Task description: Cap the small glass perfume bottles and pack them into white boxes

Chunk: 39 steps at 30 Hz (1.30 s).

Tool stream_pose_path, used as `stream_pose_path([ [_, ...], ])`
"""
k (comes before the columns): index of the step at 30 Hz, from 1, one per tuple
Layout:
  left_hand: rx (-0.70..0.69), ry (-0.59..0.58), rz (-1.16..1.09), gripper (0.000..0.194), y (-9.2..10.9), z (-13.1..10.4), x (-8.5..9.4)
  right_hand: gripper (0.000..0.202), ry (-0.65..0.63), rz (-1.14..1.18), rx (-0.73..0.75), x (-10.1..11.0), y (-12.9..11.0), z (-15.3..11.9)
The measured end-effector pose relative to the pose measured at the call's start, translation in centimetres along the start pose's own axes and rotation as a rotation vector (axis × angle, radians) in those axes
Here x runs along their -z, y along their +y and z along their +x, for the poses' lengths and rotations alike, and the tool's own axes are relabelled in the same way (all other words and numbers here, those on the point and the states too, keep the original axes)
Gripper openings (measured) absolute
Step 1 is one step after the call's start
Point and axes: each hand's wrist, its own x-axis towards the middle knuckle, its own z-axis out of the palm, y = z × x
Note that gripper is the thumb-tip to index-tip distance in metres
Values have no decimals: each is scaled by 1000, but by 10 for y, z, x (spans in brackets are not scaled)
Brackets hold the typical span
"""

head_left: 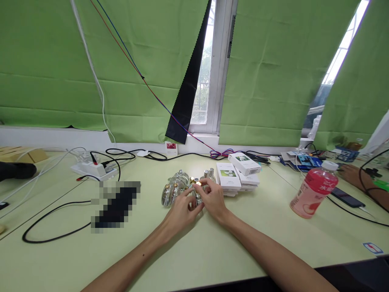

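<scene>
Several clear glass bottles (175,191) with gold or silver necks stand grouped on the pale green table (170,259). My left hand (183,207) is at the front right of this group, its fingers curled around a small glass bottle that they partly hide. Against the same bottle, my right hand (213,199) has thumb and index finger pinched near its gold top. More bottles with silver tops (211,173) stand just behind my right hand. Right of the hands lies a stack of white boxes (228,177) with green pictures on them.
A pink drink bottle (314,190) stands at the right, near a phone (347,198) and another person's hand (354,175). At the left are a white power strip (94,168), black cables and a pixelated dark object (120,205). Cables run along the back edge.
</scene>
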Motion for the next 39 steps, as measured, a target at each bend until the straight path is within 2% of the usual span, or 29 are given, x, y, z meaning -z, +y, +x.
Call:
stream_pose_path([
  [4, -10, 6, 0, 39, -1, -1, 0, 33, -8, 4, -3, 0, -1, -1],
  [10, -9, 13, -6, 37, -5, -1, -1, 36, -105, 53, 51, -1, 0, -2],
  [18, 4, -28, 4, 40, -5, -1, -2, 34, -161, 133, 56, 2, -2, 0],
  [39, 40, -31, 8, 40, -1, -1, 0, 31, -70, 95, -75, 1, -6, 0],
])
